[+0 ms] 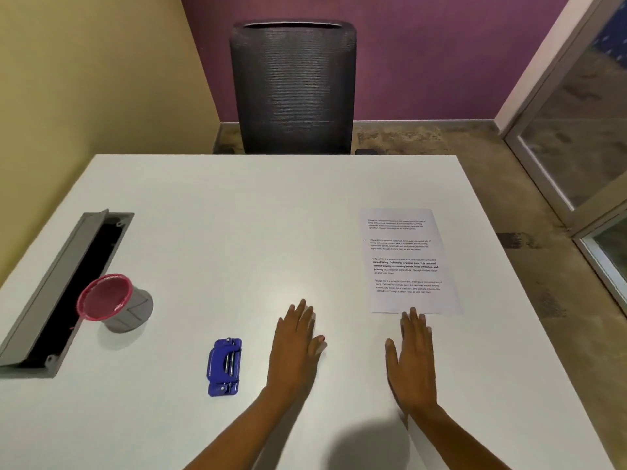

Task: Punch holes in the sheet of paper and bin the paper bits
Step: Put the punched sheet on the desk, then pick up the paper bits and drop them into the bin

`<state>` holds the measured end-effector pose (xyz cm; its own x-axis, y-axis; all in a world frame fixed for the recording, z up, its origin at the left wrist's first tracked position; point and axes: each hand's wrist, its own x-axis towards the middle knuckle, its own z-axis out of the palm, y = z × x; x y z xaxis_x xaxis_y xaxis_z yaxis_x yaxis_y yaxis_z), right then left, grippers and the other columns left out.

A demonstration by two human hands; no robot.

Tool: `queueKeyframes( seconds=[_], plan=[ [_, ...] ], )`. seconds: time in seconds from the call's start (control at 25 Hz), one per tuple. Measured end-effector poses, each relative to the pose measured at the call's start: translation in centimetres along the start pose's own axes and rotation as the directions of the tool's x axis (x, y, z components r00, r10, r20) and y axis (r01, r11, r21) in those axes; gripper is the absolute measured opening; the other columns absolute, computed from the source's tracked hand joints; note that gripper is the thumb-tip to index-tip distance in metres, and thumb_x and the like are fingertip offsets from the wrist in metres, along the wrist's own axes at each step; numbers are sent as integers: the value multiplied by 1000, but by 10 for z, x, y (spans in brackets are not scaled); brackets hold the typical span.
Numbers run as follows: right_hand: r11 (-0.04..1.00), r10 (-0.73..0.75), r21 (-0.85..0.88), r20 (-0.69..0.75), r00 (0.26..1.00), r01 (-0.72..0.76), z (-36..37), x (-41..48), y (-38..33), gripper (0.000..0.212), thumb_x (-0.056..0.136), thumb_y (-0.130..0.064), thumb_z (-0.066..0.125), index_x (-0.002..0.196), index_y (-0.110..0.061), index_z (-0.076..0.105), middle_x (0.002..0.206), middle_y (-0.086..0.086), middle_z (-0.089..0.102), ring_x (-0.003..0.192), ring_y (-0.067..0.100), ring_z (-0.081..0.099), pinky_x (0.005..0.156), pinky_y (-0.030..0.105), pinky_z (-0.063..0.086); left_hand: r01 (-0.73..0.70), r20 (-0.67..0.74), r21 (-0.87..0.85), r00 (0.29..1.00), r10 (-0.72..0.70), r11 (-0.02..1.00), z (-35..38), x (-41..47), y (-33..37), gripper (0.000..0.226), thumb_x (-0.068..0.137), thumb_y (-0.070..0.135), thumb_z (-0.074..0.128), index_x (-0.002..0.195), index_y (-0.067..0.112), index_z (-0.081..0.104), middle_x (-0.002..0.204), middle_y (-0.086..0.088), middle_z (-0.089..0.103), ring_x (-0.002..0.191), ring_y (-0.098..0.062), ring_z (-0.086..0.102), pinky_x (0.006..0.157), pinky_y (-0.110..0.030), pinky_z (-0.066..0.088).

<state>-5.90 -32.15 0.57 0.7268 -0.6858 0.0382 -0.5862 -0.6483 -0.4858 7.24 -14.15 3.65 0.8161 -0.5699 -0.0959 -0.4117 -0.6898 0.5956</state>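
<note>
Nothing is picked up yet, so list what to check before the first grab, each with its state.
1. Hands free: left hand and right hand lie flat on the table, holding nothing. Ok.
2. Sheet of paper reachable: flat, uncovered, just beyond the right fingertips. Ok.
3. Hole punch reachable: beside the left hand, apart from it. Ok.
4. Bin mouth open, on the table's left side. Ok.
5. Hole punch's chip tray shut: cannot tell.

Printed on white rectangular paper sheet (409, 262): four paragraphs, lower ones opening "Village life is a peaceful"; in third, partly bold, "strong community bonds, local traditions" legible. Remainder too small.
</note>
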Motion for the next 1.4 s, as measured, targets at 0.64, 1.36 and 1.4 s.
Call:
queueKeyframes(
  seconds=[0.64, 1.36, 1.4],
  plan=[
    [949, -190, -214, 191, 963, 230, 43, -111, -41, 66, 97, -44, 8, 151, -6, 11, 161, 7, 8, 149, 19, 5, 121, 34, 5, 494, -190, -410, 776, -602, 767, -84, -86, -88, 33, 96, 18, 48, 126, 5, 57, 120, -12, 63, 109, -28, 60, 89, -34, 48],
    [952, -152, -231, 205, 967, 199, 50, -109, -35, 62, 100, -41, 18, 153, -12, 5, 162, 4, 5, 150, 15, 2, 122, 31, -2, 597, -68, -422, 729, -681, 682, -117, -89, -115, 25, 88, 23, 65, 71, 6, 64, 66, -6, 61, 65, -22, 54, 59, -26, 39],
    [953, -153, -229, 205, 967, 199, 50, -109, -35, 62, 100, -41, 18, 153, -12, 5, 162, 3, 6, 150, 15, 2, 122, 31, -2, 599, -84, -416, 724, -685, 684, -127, -97, -121, 22, 88, 23, 65, 74, 5, 66, 67, -6, 62, 63, -20, 53, 56, -24, 39]
  ],
)
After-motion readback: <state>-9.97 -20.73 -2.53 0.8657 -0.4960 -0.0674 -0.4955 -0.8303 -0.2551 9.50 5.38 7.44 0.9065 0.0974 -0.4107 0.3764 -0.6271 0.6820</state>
